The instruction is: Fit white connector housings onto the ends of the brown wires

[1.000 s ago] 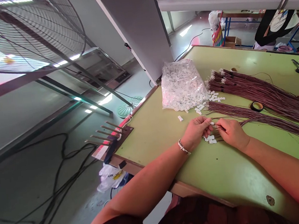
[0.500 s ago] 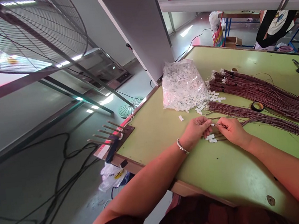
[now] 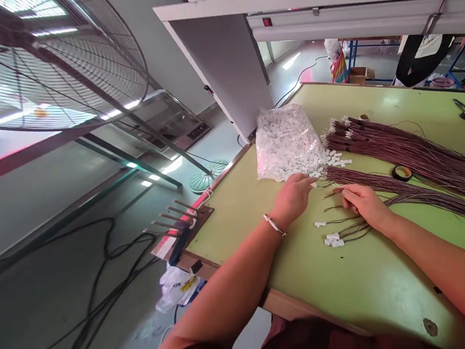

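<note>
Some thin brown wire is pinched in your right hand beyond the green tabletop's near edge; steady it by the tip. Your left hand, grip unclear, is beside small white plastic connectors.

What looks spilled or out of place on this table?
White connectors lie loose beside the clear plastic bag, as if spilled, though perhaps tipped out deliberately. A dark blemish marks the green tabletop near its front edge; I can't tell whether it's damage.
</note>
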Tool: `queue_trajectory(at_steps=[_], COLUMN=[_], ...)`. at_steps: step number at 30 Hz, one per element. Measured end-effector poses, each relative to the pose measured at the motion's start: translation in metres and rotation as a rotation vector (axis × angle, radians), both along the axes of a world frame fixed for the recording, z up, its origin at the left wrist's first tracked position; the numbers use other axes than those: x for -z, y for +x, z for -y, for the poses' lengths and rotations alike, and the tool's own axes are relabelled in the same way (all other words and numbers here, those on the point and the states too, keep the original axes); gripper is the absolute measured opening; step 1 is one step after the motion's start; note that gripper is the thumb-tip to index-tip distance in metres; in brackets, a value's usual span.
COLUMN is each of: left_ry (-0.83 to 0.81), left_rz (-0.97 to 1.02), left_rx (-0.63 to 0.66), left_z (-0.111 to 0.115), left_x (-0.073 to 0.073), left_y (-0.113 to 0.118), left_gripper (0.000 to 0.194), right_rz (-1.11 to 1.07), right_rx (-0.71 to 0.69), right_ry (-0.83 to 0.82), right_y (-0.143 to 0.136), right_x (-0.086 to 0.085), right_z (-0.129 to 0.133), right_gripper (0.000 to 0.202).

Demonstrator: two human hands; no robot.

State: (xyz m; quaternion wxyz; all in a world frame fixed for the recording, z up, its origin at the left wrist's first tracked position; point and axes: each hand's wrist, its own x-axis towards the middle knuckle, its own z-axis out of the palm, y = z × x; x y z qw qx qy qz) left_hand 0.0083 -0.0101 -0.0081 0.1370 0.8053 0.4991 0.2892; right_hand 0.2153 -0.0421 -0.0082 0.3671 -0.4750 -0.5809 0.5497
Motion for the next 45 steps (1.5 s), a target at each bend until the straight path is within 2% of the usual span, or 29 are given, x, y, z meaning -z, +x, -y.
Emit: queue_trajectory(at_steps=[3, 6, 10, 13, 15, 17, 20, 22, 25, 29, 35, 41, 45], left_ry=[0.003, 0.014, 0.043, -0.014, -0.126, -0.294, -0.598, -0.763, -0.892, -0.969, -1.009, -0.947, -0.891], left_rz=[-0.111, -0.11, -0.046, 0.037, 0.186, 0.447, 0.812, 0.922, 1.046, 1.226, 1.238, 1.173, 1.118], left_rx=[-0.018, -0.029, -0.034, -0.075, -0.105, -0.11, -0.02, 0.03, 0.024, -0.044, -0.034, -0.01, 0.053], left_z=[-0.013, -0.014, -0.009, -0.006, -0.003, 0.002, 0.012, 0.018, 0.02, 0.016, 0.018, 0.021, 0.022], left_x=[0.011, 0.016, 0.014, 0.01, 0.006, 0.002, -0.004, -0.006, -0.006, -0.004, -0.003, -0.002, -0.002], left_y=[0.0, 0.001, 0.001, 0.001, 0.002, 0.004, 0.009, 0.012, 0.018, 0.021, 0.022, 0.024, 0.024], left_gripper=[0.024, 0.02, 0.021, 0.018, 0.015, 0.023, 0.04, 0.037, 0.024, 0.015, 0.016, 0.025, 0.029], right_rz=[0.044, 0.049, 0.045, 0.05, 0.053, 0.056, 0.073, 0.095, 0.117, 0.153, 0.213, 0.23, 0.243], right_rx=[0.036, 0.082, 0.14, 0.168, 0.179, 0.179, 0.171, 0.16, 0.138, 0.159, 0.181, 0.169, 0.183], right_ry=[-0.003, -0.037, -0.029, -0.019, 0.007, 0.033, 0.056, 0.07, 0.101, 0.125, 0.119, 0.125, 0.113], right_y=[-0.002, -0.003, -0.005, -0.007, -0.006, -0.005, -0.003, -0.002, -0.003, -0.005, -0.006, -0.006, -0.004], right_x=[0.002, -0.001, -0.008, -0.01, -0.009, -0.007, -0.003, -0.003, -0.007, -0.012, -0.011, -0.008, -0.008], right_z=[0.001, 0.002, 0.004, 0.005, 0.006, 0.006, 0.005, 0.006, 0.008, 0.01, 0.009, 0.008, 0.005], right_gripper=[0.031, 0.017, 0.009, 0.009, 0.012, 0.016, 0.022, 0.024, 0.025, 0.024, 0.023, 0.022, 0.022])
